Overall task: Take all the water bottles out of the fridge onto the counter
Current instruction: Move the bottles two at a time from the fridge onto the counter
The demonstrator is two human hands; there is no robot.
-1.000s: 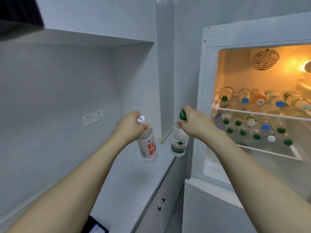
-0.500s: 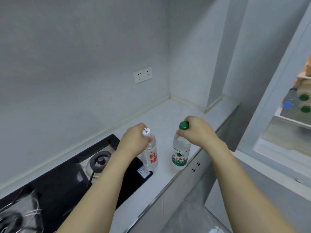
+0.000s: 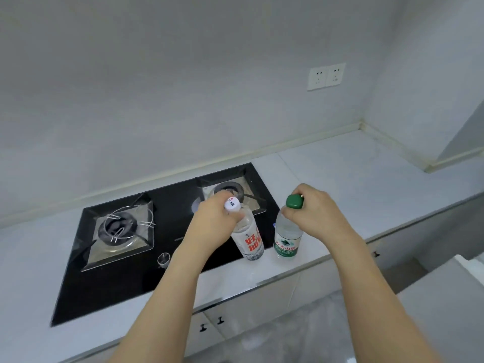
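My left hand (image 3: pixel 213 218) grips the neck of a clear water bottle with a white cap and red lettering (image 3: pixel 250 241). The bottle is tilted, its base down by the right edge of the black hob. My right hand (image 3: pixel 313 212) grips the neck of a second bottle with a green cap and green label (image 3: pixel 286 238), held upright just above or on the grey counter (image 3: pixel 366 184). The two bottles are side by side, a small gap between them. The fridge is out of view.
A black glass gas hob (image 3: pixel 167 247) with two burners fills the counter's left part, with a knob (image 3: pixel 163 259) at its front. Bare counter stretches right to the corner. A double wall socket (image 3: pixel 326 76) is above. Cabinet doors with small handles (image 3: pixel 209 323) run below the counter edge.
My view has swung left from the open fridge to the hob and counter. Both hands have carried their bottles along and lowered them toward the counter beside the hob.
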